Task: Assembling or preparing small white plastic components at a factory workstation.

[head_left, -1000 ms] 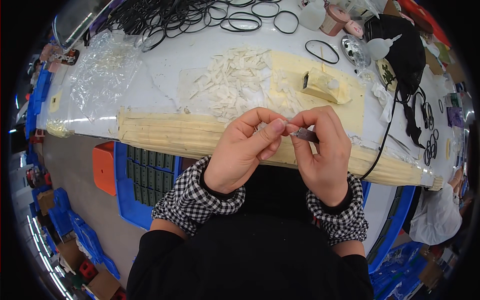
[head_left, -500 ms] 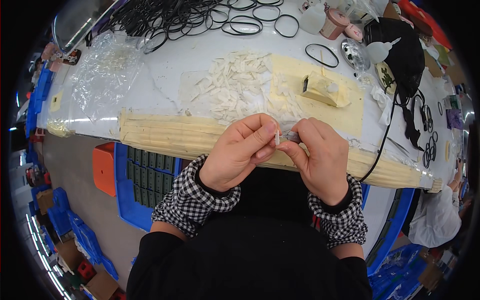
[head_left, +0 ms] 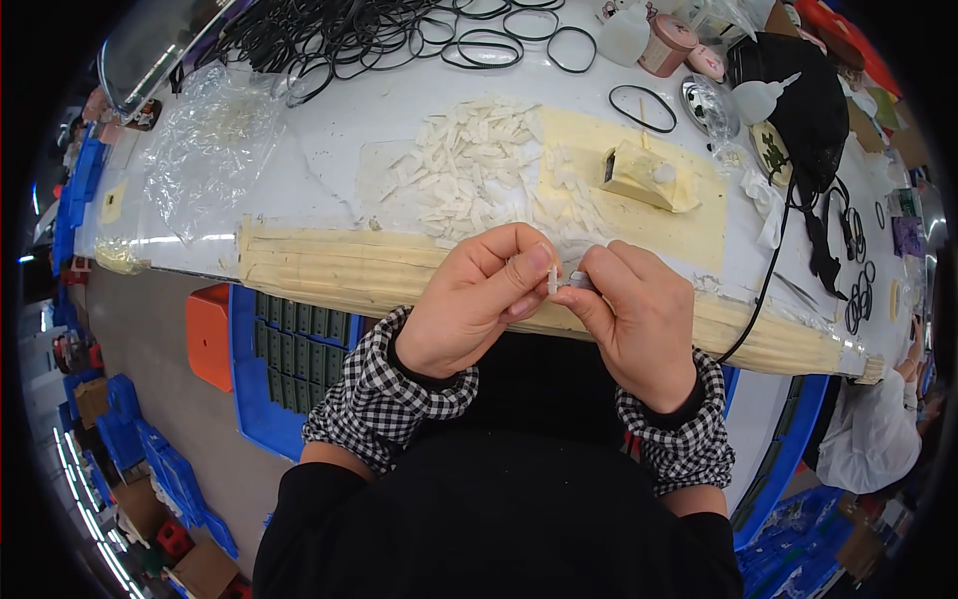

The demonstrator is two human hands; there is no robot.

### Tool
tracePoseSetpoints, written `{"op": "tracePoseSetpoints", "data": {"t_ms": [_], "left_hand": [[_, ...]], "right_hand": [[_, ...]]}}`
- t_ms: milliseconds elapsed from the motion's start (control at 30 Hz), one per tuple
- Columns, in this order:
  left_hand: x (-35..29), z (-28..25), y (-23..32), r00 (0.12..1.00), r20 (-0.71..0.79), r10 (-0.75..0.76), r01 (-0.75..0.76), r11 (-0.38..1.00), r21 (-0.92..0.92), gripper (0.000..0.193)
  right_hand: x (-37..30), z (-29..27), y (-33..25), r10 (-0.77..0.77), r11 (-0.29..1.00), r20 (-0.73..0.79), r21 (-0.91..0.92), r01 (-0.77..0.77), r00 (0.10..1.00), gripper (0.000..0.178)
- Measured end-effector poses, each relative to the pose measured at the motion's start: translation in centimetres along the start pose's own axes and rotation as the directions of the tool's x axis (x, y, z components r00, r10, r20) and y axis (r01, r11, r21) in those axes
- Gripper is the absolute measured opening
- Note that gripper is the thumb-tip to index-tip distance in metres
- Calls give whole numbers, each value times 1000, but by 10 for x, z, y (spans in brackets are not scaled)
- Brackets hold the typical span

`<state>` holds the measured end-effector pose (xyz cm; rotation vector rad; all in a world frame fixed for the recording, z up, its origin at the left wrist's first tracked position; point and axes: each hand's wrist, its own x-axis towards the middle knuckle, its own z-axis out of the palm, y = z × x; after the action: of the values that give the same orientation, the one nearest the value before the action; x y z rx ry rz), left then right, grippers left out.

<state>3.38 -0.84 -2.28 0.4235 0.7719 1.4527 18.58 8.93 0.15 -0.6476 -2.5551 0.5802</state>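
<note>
Just above the taped front edge of the table, my left hand (head_left: 479, 299) pinches a small white strip (head_left: 553, 281) between thumb and forefinger. Close beside it, my right hand (head_left: 644, 319) is closed on a small grey piece (head_left: 579, 281), mostly covered by the fingers. The two pieces meet or nearly meet; I cannot tell if they touch. Beyond my hands lies a loose pile of similar white strips (head_left: 469, 170), spreading onto a yellow taped patch (head_left: 689, 235). On that patch stands a block wrapped in yellow tape (head_left: 644, 180).
Black rubber loops (head_left: 484, 50) heap along the back. Clear plastic film (head_left: 210, 150) lies at left. A squeeze bottle (head_left: 763, 98), a black bag (head_left: 813, 130) and tweezers (head_left: 795, 292) are at right. Below the table sits a blue crate (head_left: 264, 399) beside an orange stool (head_left: 209, 337).
Both hands stay nearly in place. My right fingers have shifted slightly, and the grey piece shows at a somewhat different angle against the white strip.
</note>
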Motion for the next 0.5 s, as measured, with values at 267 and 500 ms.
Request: {"op": "tracePoseSetpoints", "data": {"t_ms": [267,500], "left_hand": [[-2,2,3,1000,-17,10,-9,997,71,15],[-4,4,8,999,-42,-2,7,993,119,18]], "right_hand": [[1,1,0,-13,1000,-38,2,13,999,33],[0,-3,0,-29,999,24,-38,30,999,34]]}}
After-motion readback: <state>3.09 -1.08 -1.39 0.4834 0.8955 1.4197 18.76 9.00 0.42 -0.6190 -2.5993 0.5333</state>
